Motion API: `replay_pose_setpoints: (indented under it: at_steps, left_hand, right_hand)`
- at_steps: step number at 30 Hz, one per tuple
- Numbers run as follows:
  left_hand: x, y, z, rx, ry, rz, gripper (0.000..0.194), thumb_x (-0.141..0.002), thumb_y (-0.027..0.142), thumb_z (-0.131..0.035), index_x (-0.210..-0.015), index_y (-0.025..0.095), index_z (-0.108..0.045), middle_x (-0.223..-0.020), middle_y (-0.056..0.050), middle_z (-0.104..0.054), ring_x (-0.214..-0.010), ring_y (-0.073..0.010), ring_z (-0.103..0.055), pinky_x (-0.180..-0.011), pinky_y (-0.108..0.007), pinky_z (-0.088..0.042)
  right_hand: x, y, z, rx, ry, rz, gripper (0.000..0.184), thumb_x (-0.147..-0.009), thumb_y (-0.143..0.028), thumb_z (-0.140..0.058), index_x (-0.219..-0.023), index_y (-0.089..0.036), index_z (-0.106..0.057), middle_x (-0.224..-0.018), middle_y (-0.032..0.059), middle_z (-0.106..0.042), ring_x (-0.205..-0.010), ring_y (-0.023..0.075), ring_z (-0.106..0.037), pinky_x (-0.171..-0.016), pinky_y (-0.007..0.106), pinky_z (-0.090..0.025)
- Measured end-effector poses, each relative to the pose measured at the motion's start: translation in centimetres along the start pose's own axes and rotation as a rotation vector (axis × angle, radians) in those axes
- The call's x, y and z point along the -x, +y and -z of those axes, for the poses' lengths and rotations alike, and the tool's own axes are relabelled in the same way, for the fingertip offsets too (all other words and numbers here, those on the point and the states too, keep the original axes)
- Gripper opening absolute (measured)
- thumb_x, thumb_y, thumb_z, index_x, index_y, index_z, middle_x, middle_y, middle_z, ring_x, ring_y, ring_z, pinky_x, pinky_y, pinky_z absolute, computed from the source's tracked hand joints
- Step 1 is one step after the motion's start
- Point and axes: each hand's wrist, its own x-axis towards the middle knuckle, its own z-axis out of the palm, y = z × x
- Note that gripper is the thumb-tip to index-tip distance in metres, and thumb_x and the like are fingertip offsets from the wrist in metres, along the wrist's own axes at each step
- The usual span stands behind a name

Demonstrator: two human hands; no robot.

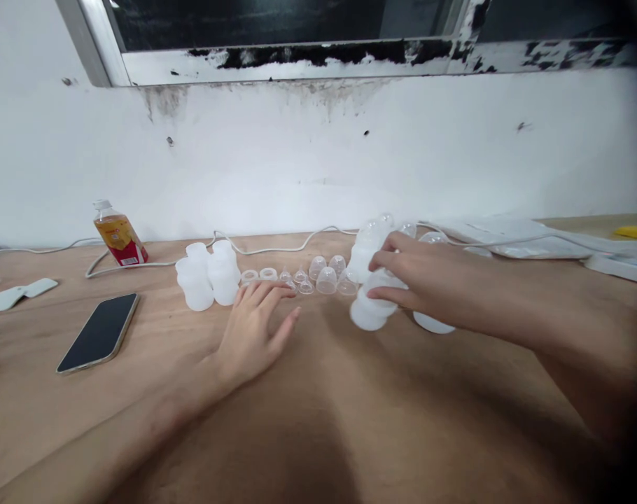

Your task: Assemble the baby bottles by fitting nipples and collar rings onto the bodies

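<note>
From where I stand, the work looks partly done. The right hand (pixel 416 269) has its thumb and fingers closed around the upper part of a milky white bottle (pixel 368 315) in front of the right-hand group on the wooden table (pixel 161 301). The bottle leans a little; I cannot tell whether its base touches the wood, and the fingers hide too much of its top to show whether it has a cover.

The finished bottles (pixel 361 259) seem to be those on the right: clear rounded tops show above several of them, behind and beside that hand. The arm hides some, so I cannot count them all.

What is left, as I judge it, sits to the left and in the middle. A tight cluster of white bottles (pixel 199 287) stands upright there with no covers showing. Between the two groups lie loose parts, sorted by kind: white rings (pixel 269 274), then small clear teats (pixel 300 276), then clear domes (pixel 326 280) nearest the right-hand group. None of these parts is fitted to a bottle.

The left hand (pixel 253 329) holds nothing that I can see. Its fingers are spread and loosely bent, with the tips by the rings and teats; whether they touch any part I cannot tell. A phone (pixel 101 332) and a drink bottle (pixel 120 234) sit well apart, over on the left, and a white cable (pixel 276 250) runs behind the rows.
</note>
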Motion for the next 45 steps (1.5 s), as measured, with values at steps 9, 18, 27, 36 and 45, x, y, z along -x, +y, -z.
replay_pose_setpoints:
  at_steps: [9, 18, 27, 36, 45]
  left_hand:
    - [0.7, 0.9, -0.5, -0.206, -0.483, -0.032, 0.029, -0.080, 0.039, -0.037, -0.096, 0.016, -0.043, -0.089, -0.008, -0.057, -0.082, -0.0243, -0.054, -0.065, -0.035, -0.042]
    - [0.1, -0.3, 0.2, -0.193, -0.598, -0.245, 0.034, -0.078, 0.039, -0.037, -0.103, 0.016, -0.039, -0.095, -0.007, -0.058, -0.081, -0.0241, -0.057, -0.061, -0.033, -0.044]
    - [-0.3, -1.6, 0.4, -0.205, -0.537, 0.039, 0.053, -0.073, 0.061, -0.036, -0.106, 0.021, -0.044, -0.083, -0.007, -0.062, -0.074, -0.0262, -0.060, -0.060, -0.033, -0.044]
    - [-1.3, -4.3, 0.9, -0.016, -0.450, 0.267, 0.061, -0.064, 0.067, -0.040, -0.106, 0.024, -0.050, -0.087, -0.006, -0.060, -0.080, -0.0261, -0.056, -0.063, -0.032, -0.041]
    - [-1.4, -4.0, 1.0, 0.024, -0.469, 0.287, 0.061, -0.064, 0.065, -0.042, -0.105, 0.021, -0.051, -0.092, -0.007, -0.059, -0.085, -0.0268, -0.055, -0.064, -0.031, -0.041]
  right_hand:
    - [0.0, -7.6, -7.1, -0.429, -0.460, 0.127, 0.034, -0.088, -0.033, -0.021, -0.081, -0.015, -0.049, -0.078, 0.0074, -0.059, -0.064, 0.0142, -0.052, -0.058, 0.027, -0.036]
    - [1.8, -5.6, -10.2, -0.591, -0.337, 0.221, 0.034, -0.082, -0.043, -0.037, -0.088, -0.014, -0.052, -0.071, 0.0037, -0.058, -0.061, 0.0124, -0.052, -0.054, 0.023, -0.037]
    - [4.4, -2.0, -9.3, -0.264, 0.166, 0.311, 0.037, -0.076, -0.037, -0.050, -0.108, -0.019, -0.048, -0.083, 0.0048, -0.056, -0.067, 0.0126, -0.054, -0.057, 0.023, -0.043]
    - [4.7, 0.3, -9.4, -0.155, -0.050, -0.297, 0.036, -0.072, -0.036, -0.047, -0.101, -0.016, -0.042, -0.092, 0.0072, -0.051, -0.067, 0.0161, -0.052, -0.058, 0.029, -0.043]
    - [4.1, -0.1, -10.1, -0.052, -0.013, -0.260, 0.045, -0.077, -0.035, -0.040, -0.119, -0.020, -0.034, -0.103, 0.0095, -0.043, -0.064, 0.0142, -0.051, -0.049, 0.026, -0.040]
